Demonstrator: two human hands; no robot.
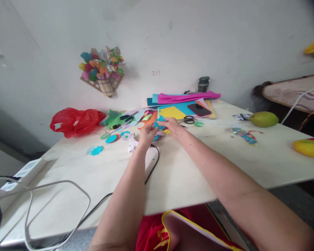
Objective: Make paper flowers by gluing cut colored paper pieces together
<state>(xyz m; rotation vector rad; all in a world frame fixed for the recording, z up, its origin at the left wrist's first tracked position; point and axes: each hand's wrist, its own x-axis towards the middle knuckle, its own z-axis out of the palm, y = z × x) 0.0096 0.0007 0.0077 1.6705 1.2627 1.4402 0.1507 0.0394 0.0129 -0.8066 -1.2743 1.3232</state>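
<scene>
Both hands meet over the middle of the table around a small blue paper flower (160, 123). My left hand (147, 134) pinches its lower left edge, and my right hand (172, 126) pinches it from the right. Just left of my left hand lies a white device (132, 143) with a black cord. A pink-and-teal paper flower (126, 135) and a blue paper circle (111, 138) lie farther left. Black-handled scissors (188, 120) rest beyond my right hand, near a green paper piece (199, 124).
Coloured paper sheets (172, 112) and a phone (199, 109) lie at the back. A red plastic bag (77, 121) sits back left, a blue paper flower (97, 150) before it. A power strip (26, 173) with cables lines the left edge; fruit (264, 119) sits right.
</scene>
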